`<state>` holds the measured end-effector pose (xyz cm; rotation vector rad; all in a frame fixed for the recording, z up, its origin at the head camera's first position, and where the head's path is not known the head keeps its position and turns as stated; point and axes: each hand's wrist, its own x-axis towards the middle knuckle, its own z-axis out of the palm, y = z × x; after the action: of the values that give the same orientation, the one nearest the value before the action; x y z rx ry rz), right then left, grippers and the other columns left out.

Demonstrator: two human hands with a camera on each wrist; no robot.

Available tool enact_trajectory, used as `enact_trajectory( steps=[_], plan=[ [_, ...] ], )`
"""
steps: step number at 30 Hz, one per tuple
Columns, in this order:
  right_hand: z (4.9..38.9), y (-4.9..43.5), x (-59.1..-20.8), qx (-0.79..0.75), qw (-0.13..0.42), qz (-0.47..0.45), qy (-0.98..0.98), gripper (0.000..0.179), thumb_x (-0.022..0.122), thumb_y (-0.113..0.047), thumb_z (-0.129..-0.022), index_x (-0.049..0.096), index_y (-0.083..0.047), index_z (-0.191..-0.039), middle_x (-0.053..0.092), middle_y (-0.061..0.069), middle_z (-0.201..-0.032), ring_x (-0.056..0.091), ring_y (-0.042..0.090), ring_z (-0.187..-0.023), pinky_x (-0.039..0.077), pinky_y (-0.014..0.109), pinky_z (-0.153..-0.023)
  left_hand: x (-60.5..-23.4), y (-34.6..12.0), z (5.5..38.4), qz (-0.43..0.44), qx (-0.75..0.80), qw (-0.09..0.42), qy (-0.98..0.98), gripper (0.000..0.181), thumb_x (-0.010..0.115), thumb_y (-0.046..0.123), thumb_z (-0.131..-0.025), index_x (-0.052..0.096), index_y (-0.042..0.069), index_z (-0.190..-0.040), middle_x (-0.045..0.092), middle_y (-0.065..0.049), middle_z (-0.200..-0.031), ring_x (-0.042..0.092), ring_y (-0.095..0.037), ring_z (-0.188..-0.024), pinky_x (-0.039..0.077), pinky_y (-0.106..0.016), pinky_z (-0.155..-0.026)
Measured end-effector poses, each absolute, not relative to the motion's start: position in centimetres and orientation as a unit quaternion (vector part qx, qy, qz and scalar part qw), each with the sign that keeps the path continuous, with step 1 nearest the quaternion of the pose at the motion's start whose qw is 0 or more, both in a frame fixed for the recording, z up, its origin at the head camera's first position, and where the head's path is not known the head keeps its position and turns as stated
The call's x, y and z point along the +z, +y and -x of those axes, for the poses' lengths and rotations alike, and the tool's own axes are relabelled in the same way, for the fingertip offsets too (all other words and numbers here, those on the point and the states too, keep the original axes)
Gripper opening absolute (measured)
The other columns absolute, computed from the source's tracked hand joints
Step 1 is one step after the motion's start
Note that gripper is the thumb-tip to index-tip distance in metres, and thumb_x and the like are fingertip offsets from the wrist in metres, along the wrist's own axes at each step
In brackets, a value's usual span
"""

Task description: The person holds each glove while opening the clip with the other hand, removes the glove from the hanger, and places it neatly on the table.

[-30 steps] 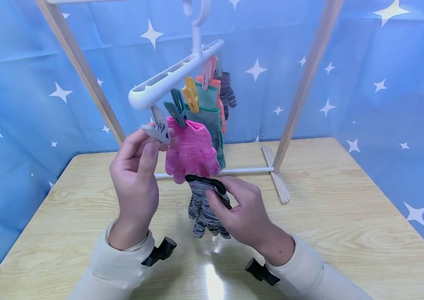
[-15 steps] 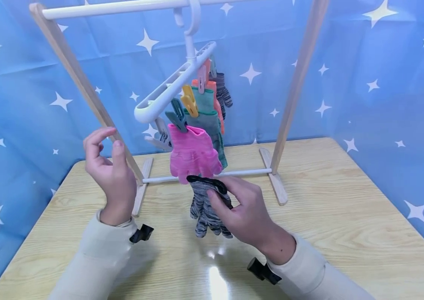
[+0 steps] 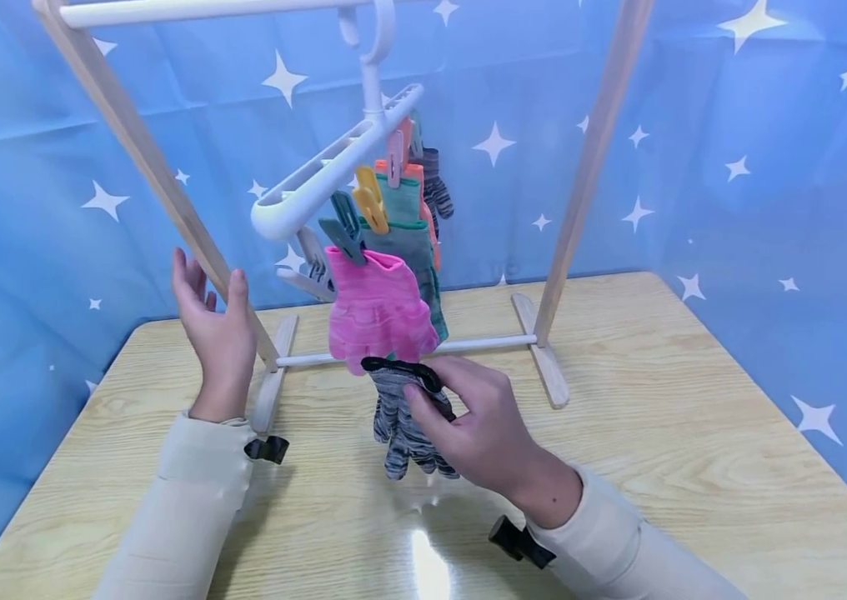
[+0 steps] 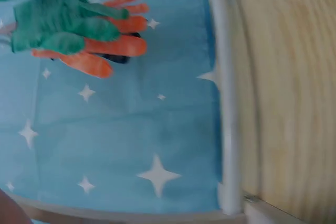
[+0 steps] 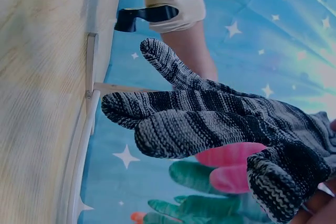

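A black-and-grey striped knit glove (image 3: 410,417) hangs by its dark cuff from my right hand (image 3: 479,421), which pinches it between thumb and fingers. The same glove (image 5: 210,124) fills much of the right wrist view. My left hand (image 3: 217,342) is raised by the rack's left post, fingers loosely extended and holding nothing. To its right, a grey clothespin (image 3: 311,271) dangles from the near end of the white hanger (image 3: 333,171). Beside that pin, a dark green clothespin (image 3: 344,229) holds a pink glove (image 3: 380,308).
Behind the pink glove hang green gloves (image 3: 412,242), an orange glove (image 3: 433,212) and another striped glove (image 3: 434,183), with yellow (image 3: 371,200) and pink clothespins (image 3: 395,158). The wooden rack (image 3: 596,167) stands on the table (image 3: 694,442) before a starry blue curtain (image 3: 754,217).
My left hand has let go of the grey clothespin and moved left, away from the hanger. The right hand has stayed nearly in place with the striped glove. The view has shifted slightly.
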<state>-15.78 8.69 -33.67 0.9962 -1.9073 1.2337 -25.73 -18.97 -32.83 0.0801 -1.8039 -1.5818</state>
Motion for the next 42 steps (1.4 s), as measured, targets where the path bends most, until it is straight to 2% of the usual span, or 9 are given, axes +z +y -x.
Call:
enact_trajectory(
  steps=[4,7,11,13,16,23,28,33,42],
  plan=[
    [15.9,8.6,-33.7,0.467,0.322,-0.381,-0.73,0.015,0.067,0.001,-0.085,0.072,0.001,-0.099,0.066,0.004,-0.078,0.051,0.008,-0.064,0.046,0.018,-0.061,-34.8,-21.1,27.3,-0.049,-0.566,0.337,-0.751,0.071,0.057,0.036,-0.101,0.019,0.022,-0.159,0.038,-0.004,-0.156,0.033,-0.014,-0.145,0.039,-0.04,-0.114],
    [15.9,8.6,-33.7,0.464,0.322,-0.382,-0.731,0.014,0.067,0.0,-0.086,0.071,0.0,-0.1,0.065,0.003,-0.077,0.051,0.007,-0.064,0.046,0.017,-0.06,-35.9,-22.3,27.8,-0.065,-0.483,0.321,-0.812,0.066,0.053,0.047,-0.101,0.031,0.018,-0.156,0.05,-0.011,-0.144,0.046,-0.023,-0.134,0.044,-0.047,-0.104],
    [15.9,8.5,-33.8,0.459,0.318,-0.386,-0.734,0.014,0.067,0.0,-0.087,0.071,0.0,-0.101,0.062,0.001,-0.075,0.05,0.006,-0.063,0.045,0.017,-0.06,-37.1,-23.5,28.0,-0.079,-0.376,0.234,-0.893,0.059,0.045,0.054,-0.101,0.053,0.005,-0.134,0.067,-0.021,-0.114,0.066,-0.035,-0.096,0.052,-0.045,-0.073],
    [15.9,8.4,-33.9,0.458,0.317,-0.387,-0.735,0.014,0.066,0.0,-0.087,0.071,-0.001,-0.1,0.061,0.0,-0.073,0.049,0.006,-0.063,0.045,0.017,-0.059,-37.7,-23.9,28.0,-0.081,-0.336,0.178,-0.921,0.06,0.042,0.056,-0.102,0.06,0.002,-0.119,0.069,-0.022,-0.097,0.067,-0.033,-0.072,0.048,-0.04,-0.052],
    [15.9,8.5,-34.0,0.455,0.317,-0.388,-0.736,0.013,0.066,-0.001,-0.087,0.071,-0.001,-0.099,0.061,0.0,-0.072,0.05,0.006,-0.062,0.045,0.017,-0.059,-38.2,-24.4,27.9,-0.078,-0.289,0.112,-0.948,0.058,0.041,0.053,-0.103,0.064,0.0,-0.107,0.069,-0.02,-0.08,0.059,-0.026,-0.053,0.04,-0.034,-0.04],
    [16.0,8.5,-34.0,0.45,0.312,-0.393,-0.738,0.01,0.066,-0.002,-0.088,0.07,-0.001,-0.097,0.061,0.0,-0.072,0.049,0.006,-0.061,0.045,0.016,-0.058,-38.5,-25.1,27.4,-0.057,-0.162,-0.034,-0.985,0.051,0.046,0.049,-0.101,0.07,0.004,-0.097,0.057,-0.006,-0.061,0.05,-0.021,-0.052,0.039,-0.036,-0.047],
    [16.2,8.6,-34.0,0.45,0.308,-0.391,-0.741,0.012,0.066,-0.002,-0.089,0.07,0.0,-0.1,0.06,0.0,-0.073,0.048,0.006,-0.062,0.044,0.017,-0.058,-38.7,-25.2,27.6,-0.032,-0.145,-0.107,-0.983,0.045,0.049,0.046,-0.101,0.072,0.007,-0.101,0.056,-0.003,-0.063,0.05,-0.019,-0.057,0.04,-0.036,-0.054],
    [16.4,8.6,-34.0,0.448,0.305,-0.394,-0.743,0.012,0.066,-0.001,-0.089,0.07,0.0,-0.1,0.062,0.001,-0.074,0.05,0.007,-0.063,0.045,0.018,-0.06,-38.9,-25.5,28.0,-0.013,-0.172,-0.149,-0.974,0.042,0.048,0.039,-0.103,0.069,0.005,-0.113,0.06,-0.005,-0.072,0.052,-0.018,-0.062,0.041,-0.033,-0.055],
    [16.2,9.2,-34.5,0.456,0.275,-0.372,-0.76,0.007,0.065,-0.002,-0.089,0.07,-0.003,-0.093,0.063,0.0,-0.073,0.049,0.004,-0.061,0.045,0.017,-0.058,-39.0,-26.0,28.2,0.0,-0.198,-0.187,-0.962,0.042,0.044,0.038,-0.106,0.066,0.003,-0.114,0.051,-0.001,-0.062,0.05,-0.015,-0.056,0.041,-0.031,-0.053]
  ],
)
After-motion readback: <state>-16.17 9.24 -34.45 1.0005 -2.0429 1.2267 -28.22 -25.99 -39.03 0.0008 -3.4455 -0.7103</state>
